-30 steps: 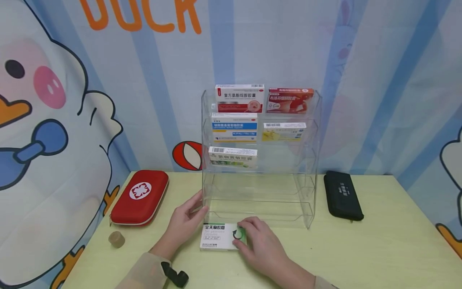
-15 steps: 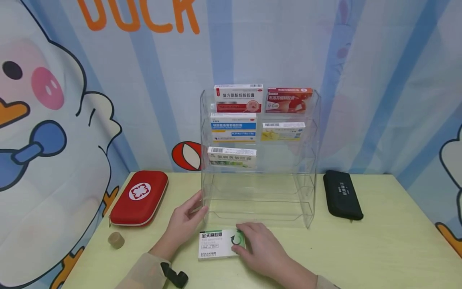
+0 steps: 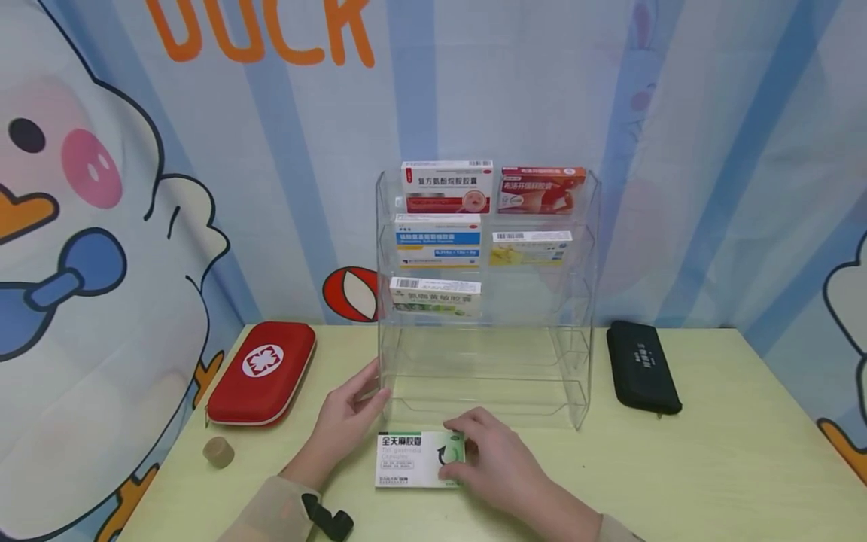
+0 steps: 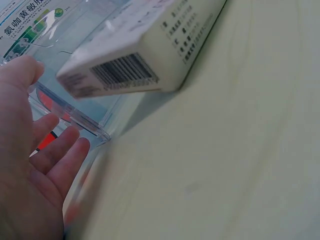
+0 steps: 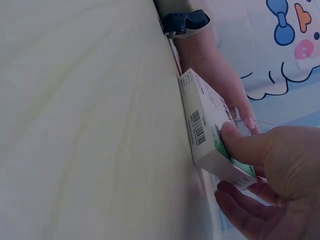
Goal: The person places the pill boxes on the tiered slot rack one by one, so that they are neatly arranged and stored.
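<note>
In the head view a white and green medicine box (image 3: 409,461) lies in front of the clear acrylic rack (image 3: 484,376). My right hand (image 3: 501,467) pinches the box's right end between thumb and fingers. The right wrist view shows my thumb on the printed face of the box (image 5: 206,120), with fingers on its far side. My left hand (image 3: 345,414) rests against the rack's lower left side. Its fingers (image 4: 67,160) look loosely extended beside the rack's edge in the left wrist view. Whether the box touches the table cannot be told.
Several medicine boxes stand in the rack's upper tiers, among them a red box (image 3: 542,190) and a blue-banded box (image 3: 438,241). A red first-aid case (image 3: 260,373) and a small cork-coloured cylinder (image 3: 218,452) lie left. A black zip case (image 3: 643,367) lies right.
The medicine box and my right hand have moved slightly toward me, away from the rack, with the box tilting briefly and levelling again. My left hand stays at the rack.
</note>
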Motion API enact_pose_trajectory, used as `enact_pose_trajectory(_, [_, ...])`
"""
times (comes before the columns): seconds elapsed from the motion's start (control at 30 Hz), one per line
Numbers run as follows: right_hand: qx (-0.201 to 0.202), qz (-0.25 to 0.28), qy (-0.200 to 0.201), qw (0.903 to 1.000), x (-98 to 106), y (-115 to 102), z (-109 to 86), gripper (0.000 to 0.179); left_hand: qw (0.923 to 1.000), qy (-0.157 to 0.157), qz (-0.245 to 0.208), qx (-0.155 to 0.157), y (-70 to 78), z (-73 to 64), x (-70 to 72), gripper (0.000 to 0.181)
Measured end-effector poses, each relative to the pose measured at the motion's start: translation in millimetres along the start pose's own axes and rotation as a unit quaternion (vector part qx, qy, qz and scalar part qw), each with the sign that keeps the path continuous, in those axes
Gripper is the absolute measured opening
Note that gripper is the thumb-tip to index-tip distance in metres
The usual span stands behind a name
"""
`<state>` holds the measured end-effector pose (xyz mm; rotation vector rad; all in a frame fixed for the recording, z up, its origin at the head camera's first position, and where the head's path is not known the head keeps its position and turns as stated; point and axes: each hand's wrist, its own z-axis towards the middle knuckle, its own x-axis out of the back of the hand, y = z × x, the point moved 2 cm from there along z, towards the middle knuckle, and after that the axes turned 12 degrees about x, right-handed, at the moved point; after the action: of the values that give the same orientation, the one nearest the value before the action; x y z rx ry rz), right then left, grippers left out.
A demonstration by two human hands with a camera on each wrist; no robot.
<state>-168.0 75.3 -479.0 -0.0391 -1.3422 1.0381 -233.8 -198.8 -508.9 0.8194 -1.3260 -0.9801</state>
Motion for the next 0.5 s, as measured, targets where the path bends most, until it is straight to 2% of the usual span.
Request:
enact_pose_trajectory(0.2, [0.018,0.067,0.019,0.9974,10,3,-0.5,0.040,1.0000,-0.006,-0.002,0.001,0.9,0.8,-0.3,0.064])
enact_pose_trajectory(0.37, [0.035,0.089,0.037,0.9948,21,5,-4.1,0.031,0.9998,-0.005,0.003,0.018,2.0,0.6,-0.9,0.064])
enact_pose_trajectory(0.5, [0.063,0.094,0.067,0.9913,41,6,-5.8,0.028,0.9999,-0.001,0.004,0.015,1.3,0.4,0.1,0.065])
